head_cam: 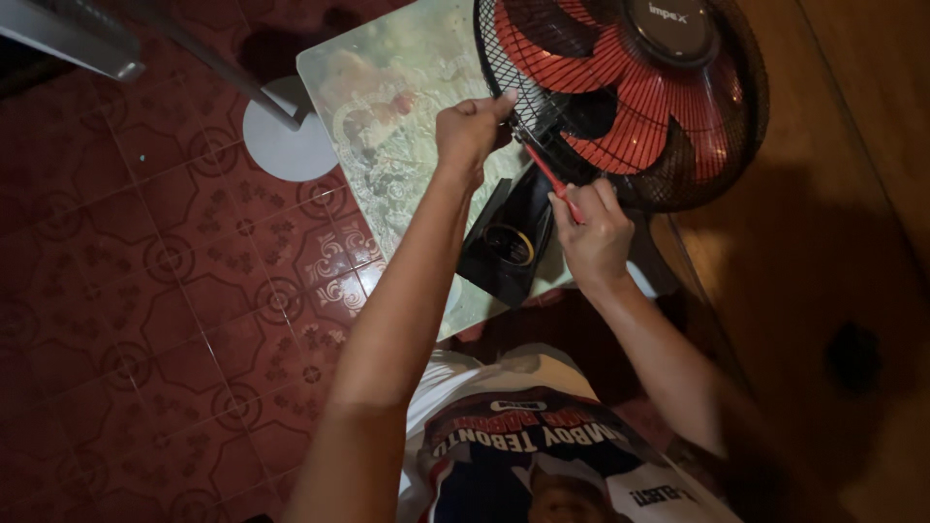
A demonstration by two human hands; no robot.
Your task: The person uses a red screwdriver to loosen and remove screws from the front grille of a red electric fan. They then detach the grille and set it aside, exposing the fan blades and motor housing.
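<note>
I note first what cannot be checked: the fan (620, 92) is cut off by the top edge of the view, so its upper grille and the rest of its hub are out of sight, and the right half of the scene lies in deep shadow where I can make out only a dark brown surface. The tip of the screwdriver (554, 182) is lost against the black wire grille, so I cannot tell what it engages. The counter (387, 107) carries a pale patterned top, partly covered by the fan and its black base (509, 237), whose lower edge sits near the counter's front rim. My left hand (470, 131) is closed in a fist at the lower left edge of the grille, fingers pinched on the wire rim. My right hand (593, 228) is wrapped tight around the red handle of the screwdriver, whose shaft slants up and left toward the grille bottom, just beside the left hand. The red blades sit behind the grille, above both hands. To the left, over the red tiled floor (145, 291), a round white disc (286, 145) on a slanted pole lies near the counter's corner.
</note>
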